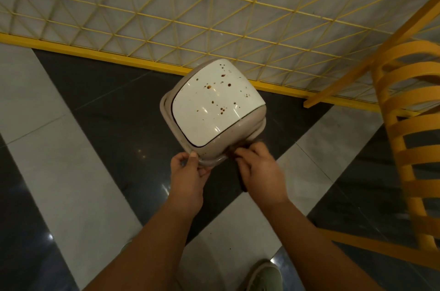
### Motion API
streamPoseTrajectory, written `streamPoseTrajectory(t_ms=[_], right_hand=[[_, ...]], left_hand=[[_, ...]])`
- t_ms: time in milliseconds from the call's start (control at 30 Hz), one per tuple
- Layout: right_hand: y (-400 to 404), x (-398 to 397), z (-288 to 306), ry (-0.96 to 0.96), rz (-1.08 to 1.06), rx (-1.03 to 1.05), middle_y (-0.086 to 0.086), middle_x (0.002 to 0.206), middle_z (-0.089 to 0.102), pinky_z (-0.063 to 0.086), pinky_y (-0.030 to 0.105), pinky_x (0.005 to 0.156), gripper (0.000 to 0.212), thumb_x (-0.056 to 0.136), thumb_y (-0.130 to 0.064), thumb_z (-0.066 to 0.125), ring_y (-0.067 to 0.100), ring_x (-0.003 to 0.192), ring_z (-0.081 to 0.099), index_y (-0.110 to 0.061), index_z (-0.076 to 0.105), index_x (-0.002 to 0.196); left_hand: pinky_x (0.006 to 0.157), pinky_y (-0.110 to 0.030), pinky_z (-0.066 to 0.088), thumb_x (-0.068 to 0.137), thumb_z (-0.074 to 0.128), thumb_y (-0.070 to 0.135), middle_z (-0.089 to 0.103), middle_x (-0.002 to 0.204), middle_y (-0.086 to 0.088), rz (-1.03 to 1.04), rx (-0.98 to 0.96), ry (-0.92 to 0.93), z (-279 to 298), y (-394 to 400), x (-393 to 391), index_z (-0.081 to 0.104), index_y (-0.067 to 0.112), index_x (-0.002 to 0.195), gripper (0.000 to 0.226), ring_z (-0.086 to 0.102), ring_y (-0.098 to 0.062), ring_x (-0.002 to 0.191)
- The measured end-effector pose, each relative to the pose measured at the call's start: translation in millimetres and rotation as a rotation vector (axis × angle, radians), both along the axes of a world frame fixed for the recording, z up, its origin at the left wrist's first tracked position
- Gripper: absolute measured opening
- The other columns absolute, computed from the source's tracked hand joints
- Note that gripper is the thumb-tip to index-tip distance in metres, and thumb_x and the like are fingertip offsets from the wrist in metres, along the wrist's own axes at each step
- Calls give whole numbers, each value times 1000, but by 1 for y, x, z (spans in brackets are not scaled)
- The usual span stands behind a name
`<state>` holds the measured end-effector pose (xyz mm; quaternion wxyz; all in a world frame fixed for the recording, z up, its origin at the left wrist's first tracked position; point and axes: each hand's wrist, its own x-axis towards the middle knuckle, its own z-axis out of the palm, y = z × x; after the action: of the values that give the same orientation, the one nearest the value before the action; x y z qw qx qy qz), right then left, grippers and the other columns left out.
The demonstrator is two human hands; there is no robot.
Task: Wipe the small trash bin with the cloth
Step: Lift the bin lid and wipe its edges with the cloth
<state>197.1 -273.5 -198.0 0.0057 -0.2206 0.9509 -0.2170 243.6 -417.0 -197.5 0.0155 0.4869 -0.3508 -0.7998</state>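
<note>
Still early: left hand (188,175) gripping the small trash bin (212,110) rim, right hand (259,170) seemingly clutching a dark cloth (240,177) there, next needing strokes across the spotted lid (214,102).

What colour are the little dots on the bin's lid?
Brown spots scattered on the glossy white lid of the small trash bin, seen best in the head view.

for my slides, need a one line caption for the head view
Left hand steadies a brown-spotted small trash bin while the right hand presses a dark cloth against its near edge.
</note>
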Motion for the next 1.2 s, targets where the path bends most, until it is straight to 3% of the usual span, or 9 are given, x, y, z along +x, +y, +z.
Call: streamPoseTrajectory(t_ms=[133,267,400,567,667,767,833,1033,1200], right_hand=[[21,-25,-1,-52,-332,-47,1,114,52,38,14,77,27,93,-26,52,7,88,50,-23,63,118],[-4,13,0,-8,-45,-15,0,102,58,38,6,70,26,91,-30,48,4,80,50,-21,68,105],[-2,9,0,28,135,2,2,91,60,44,16,55,27,89,-33,47,12,70,56,-22,70,98],[27,-29,2,-189,-428,-135,0,112,52,41,21,81,28,93,-29,53,9,92,49,-28,61,120],[29,-37,3,-271,-537,-187,-1,118,51,47,32,92,34,93,-30,53,13,101,51,-28,56,127],[22,-26,-1,-307,-587,-317,-1,122,53,47,32,94,37,94,-29,54,12,106,52,-28,52,131],[17,-13,-3,-253,-552,-305,0,122,52,42,23,91,37,93,-25,56,6,102,47,-25,52,130],[6,0,3,-92,-263,-150,0,118,51,35,6,75,30,93,-23,55,3,89,47,-23,58,122],[-2,12,0,-6,91,115,5,100,57,52,27,55,30,86,-22,64,18,76,57,-23,61,116]], left_hand=[[89,-38,52,98,48,15,60,120,-14,-31,25,-24,-5,-1,-1,49,19,111,13,64,-28,105],[88,-37,53,98,48,15,61,118,-15,-7,29,16,-3,0,-1,47,16,119,20,64,-28,105],[84,-37,53,99,47,14,62,108,-14,-44,20,27,-4,-5,-2,48,17,104,6,65,-26,94],[85,-38,51,96,53,17,64,111,-12,-53,124,-32,-8,-17,-4,53,14,113,17,64,-25,101],[89,-36,50,95,55,26,68,112,-11,27,180,-23,-8,-17,-1,58,13,119,27,65,-24,105],[101,-39,44,97,49,22,69,96,-9,150,249,-32,0,-1,6,64,14,101,17,63,-25,104],[104,-41,42,97,46,15,66,98,-12,153,262,-10,6,16,8,62,11,102,18,63,-26,102],[103,-37,41,99,46,19,57,131,-17,114,184,102,7,47,-13,37,13,142,44,55,-28,121],[101,-37,46,102,39,15,62,123,-18,92,49,103,-1,43,-7,40,11,136,34,63,-22,108]])
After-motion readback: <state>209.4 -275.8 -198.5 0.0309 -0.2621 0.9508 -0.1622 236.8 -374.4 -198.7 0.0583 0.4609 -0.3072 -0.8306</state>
